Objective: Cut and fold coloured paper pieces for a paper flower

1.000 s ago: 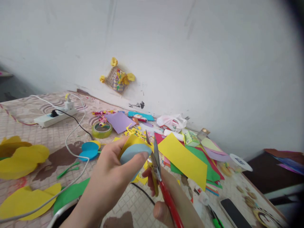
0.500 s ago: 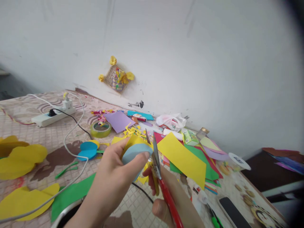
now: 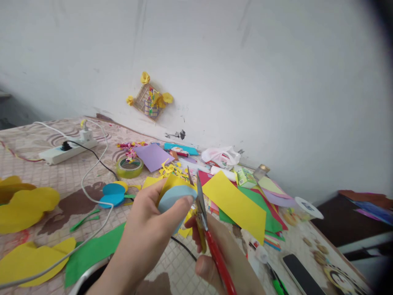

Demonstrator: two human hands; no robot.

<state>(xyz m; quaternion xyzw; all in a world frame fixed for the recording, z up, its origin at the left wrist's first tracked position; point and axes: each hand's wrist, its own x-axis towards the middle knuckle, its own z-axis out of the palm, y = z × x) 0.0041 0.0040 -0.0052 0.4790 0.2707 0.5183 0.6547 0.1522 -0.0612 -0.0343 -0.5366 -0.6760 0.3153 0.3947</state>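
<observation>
Between the thumb and fingers of my left hand (image 3: 156,221) is a light blue paper piece (image 3: 173,197) with a rounded edge, laid against yellow paper (image 3: 175,181). My right hand (image 3: 219,256) grips a pair of scissors (image 3: 218,256) with red and yellow handles. The scissor blades stand slightly apart and point up and away, close to the right edge of the held papers. Whether the blades touch the paper I cannot tell. Behind the hands lie yellow paper scraps (image 3: 172,169) and a yellow sheet (image 3: 235,205) on top of green and red sheets.
A roll of tape (image 3: 129,167), a purple sheet (image 3: 154,157) and a white power strip (image 3: 69,150) with cables lie to the left. Yellow paper shapes (image 3: 33,262) and a green strip (image 3: 95,254) are nearer. At right are a phone (image 3: 302,272) and a glue bottle (image 3: 261,254).
Hardly anything differs. Both hands, the papers and the scissors keep nearly the same pose, and the whole view has shifted very slightly.
</observation>
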